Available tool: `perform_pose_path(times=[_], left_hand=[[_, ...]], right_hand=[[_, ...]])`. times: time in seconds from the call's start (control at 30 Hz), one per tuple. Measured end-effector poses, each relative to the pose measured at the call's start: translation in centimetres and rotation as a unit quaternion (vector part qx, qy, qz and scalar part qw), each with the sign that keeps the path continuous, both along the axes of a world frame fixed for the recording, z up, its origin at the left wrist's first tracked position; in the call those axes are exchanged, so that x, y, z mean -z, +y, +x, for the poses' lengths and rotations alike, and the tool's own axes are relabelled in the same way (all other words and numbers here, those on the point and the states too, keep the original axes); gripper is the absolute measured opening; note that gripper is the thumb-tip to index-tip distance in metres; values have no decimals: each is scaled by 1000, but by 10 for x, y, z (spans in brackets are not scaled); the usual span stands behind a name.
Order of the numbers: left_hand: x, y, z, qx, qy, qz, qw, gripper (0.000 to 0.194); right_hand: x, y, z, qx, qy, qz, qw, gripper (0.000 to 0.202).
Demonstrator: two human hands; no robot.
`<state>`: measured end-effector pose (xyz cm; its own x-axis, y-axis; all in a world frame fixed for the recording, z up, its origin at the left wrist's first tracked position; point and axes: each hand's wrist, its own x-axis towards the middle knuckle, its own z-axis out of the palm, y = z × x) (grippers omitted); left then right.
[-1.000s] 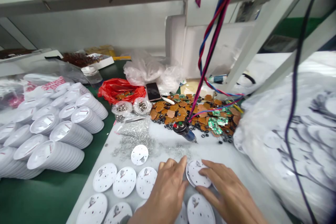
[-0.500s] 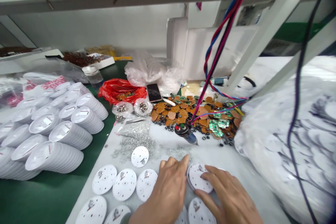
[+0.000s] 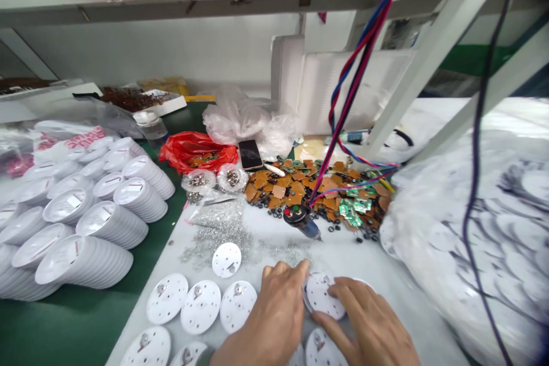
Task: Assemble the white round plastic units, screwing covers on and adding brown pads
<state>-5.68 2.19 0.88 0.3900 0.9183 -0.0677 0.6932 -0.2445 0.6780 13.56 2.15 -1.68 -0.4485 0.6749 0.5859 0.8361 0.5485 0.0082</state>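
Leftmost, beyond the left edge of the white surface (image 3: 397, 266), find pink lettering (image 3: 86, 144) on a plastic bag (image 3: 55, 130), too blurred to read. Next, note the left hand (image 3: 274, 311) with fingers bunched, index pointing beside a white disc (image 3: 322, 297); cannot tell if gripping anything. Locate that disc well in from the surface's left edge; expect it light, stiff and slippery, best taken by the rim. Lastly, see the right hand (image 3: 371, 320) pinching it, thumb at rim, fingertips on top.

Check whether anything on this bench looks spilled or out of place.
Yes: small silvery pieces lie scattered over the white work surface beside a clear bag, looking spilled, though possibly deliberate. One white disc lies apart from the disc rows.
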Motion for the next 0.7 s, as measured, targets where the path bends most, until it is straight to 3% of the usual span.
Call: perform_pose_path(times=[0.13, 0.5, 0.7], left_hand=[[-1, 1, 0, 0, -2, -16, 1000, 54], [1, 1, 2, -4, -1, -14, 1000, 56], [-6, -1, 3, -21, 2, -16, 1000, 50]], right_hand=[[-1, -2, 2, -10, -7, 14, 1000, 36], [5, -3, 0, 4, -24, -41, 999, 33], [9, 3, 7, -40, -37, -23, 998, 34]])
